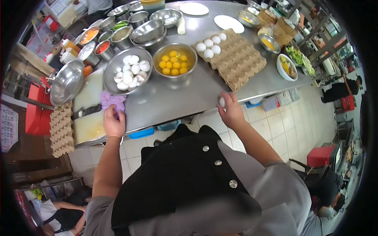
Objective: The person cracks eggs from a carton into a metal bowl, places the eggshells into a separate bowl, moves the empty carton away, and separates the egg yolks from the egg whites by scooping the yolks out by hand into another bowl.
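Note:
My right hand (232, 110) is closed around a white egg (222, 102) just off the table's front edge. Beyond it lies a cardboard egg tray (240, 59) with several white eggs (209, 45) at its far left corner. My left hand (114, 120) has its fingers bent on a crumpled purple cloth (113, 100); whether they grip it I cannot tell. A metal bowl of eggshells (128, 87) stands right behind the cloth. To its right, another metal bowl (189, 51) contains several cracked eggs with whole yolks (174, 63).
A knife (87, 111) lies on the cutting board (93, 131) left of my left hand. At the far left are another egg tray (62, 131) and a tilted metal bowl (67, 84). Metal containers (122, 37) crowd the back left; white plates (229, 24) lie at the back.

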A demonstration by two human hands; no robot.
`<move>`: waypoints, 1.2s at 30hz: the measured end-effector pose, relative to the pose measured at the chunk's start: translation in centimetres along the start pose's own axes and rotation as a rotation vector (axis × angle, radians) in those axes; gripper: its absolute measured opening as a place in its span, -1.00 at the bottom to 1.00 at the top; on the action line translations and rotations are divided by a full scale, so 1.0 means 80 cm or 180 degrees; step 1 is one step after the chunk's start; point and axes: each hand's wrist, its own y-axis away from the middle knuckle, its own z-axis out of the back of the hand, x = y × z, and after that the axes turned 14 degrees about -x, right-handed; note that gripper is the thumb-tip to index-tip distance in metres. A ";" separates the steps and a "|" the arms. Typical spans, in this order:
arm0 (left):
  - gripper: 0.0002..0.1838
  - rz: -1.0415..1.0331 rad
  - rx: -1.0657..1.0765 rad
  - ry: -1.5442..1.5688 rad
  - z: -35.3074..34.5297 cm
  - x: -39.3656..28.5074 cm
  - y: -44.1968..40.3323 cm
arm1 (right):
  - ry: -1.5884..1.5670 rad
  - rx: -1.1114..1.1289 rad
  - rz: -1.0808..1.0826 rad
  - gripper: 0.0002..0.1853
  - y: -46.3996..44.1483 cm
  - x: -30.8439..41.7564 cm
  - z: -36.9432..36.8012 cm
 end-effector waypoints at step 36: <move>-0.68 0.0104 0.0060 0.0098 0.009 -0.005 -0.005 | -0.1081 0.1689 -0.0957 -0.38 -0.308 0.157 -0.126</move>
